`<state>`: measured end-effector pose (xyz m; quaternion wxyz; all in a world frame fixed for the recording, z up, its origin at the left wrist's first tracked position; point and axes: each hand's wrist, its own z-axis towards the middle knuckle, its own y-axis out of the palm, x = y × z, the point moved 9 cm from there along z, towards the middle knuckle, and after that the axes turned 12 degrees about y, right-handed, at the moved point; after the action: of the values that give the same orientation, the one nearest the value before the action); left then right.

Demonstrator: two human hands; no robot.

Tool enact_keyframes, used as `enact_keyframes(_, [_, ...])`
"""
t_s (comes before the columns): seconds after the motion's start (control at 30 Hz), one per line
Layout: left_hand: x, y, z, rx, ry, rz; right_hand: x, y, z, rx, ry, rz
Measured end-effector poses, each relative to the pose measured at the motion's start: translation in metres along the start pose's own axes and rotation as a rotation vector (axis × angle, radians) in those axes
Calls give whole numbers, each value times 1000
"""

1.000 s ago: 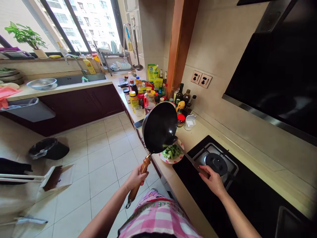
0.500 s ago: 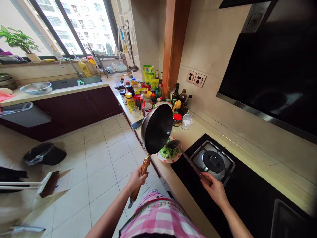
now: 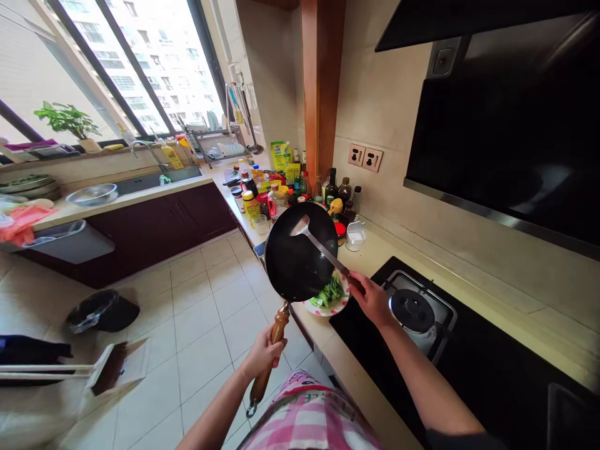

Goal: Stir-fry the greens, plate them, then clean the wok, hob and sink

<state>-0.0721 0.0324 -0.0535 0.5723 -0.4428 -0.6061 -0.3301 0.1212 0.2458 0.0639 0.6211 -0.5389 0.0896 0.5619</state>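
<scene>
The left hand (image 3: 263,353) has its fingers wrapped round the handle (image 3: 281,322) of the pan (image 3: 293,265), a firm hold. The right hand (image 3: 372,300) grasps the spatula (image 3: 323,250) by its brown grip, fingers closed over it.

The pan is held up off the worktop (image 3: 323,334), straight ahead of the left fingers, tilted so that its dark inside faces the wearer. The greens (image 3: 329,291) lie on the plate (image 3: 323,310) just left of the right fingers, partly hidden behind the pan's lower right edge.

Half a second ago the spatula's blade was down over the greens; now it is up and left of the right fingers, in front of the pan's inside. Whether it touches the metal I cannot tell. The right fingers have come in toward the plate from beside the burner (image 3: 412,311), and the pan has turned to show its inside more squarely. The left fingers keep the same hold.

All the greens in view are on the plate, and I can make out none in the pan, so the work seems to have shifted from plate back to pan.

Just beyond the right fingers are the white box (image 3: 355,237) and the jar (image 3: 340,232), with bottles (image 3: 330,190) farther off; the burner is to their right.
</scene>
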Motion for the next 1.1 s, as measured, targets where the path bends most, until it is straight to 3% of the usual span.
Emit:
enact_keyframes(0.17, [-6, -7, -3, 10, 25, 38, 35, -2, -14, -52, 78, -82])
enact_keyframes(0.4, [-15, -10, -2, 17, 91, 124, 76, -31, -92, -144, 194, -250])
enact_keyframes(0.77, [-20, -13, -1, 119, 119, 259, 89, -67, -179, -47, 456, -190])
enact_keyframes(0.93, [-21, -14, -1, 126, 128, 304, 88, -60, -206, -103, 507, -159])
enact_keyframes(1.1, [-23, -11, -4, 132, 113, 285, 84, -46, -208, -113, 533, -83])
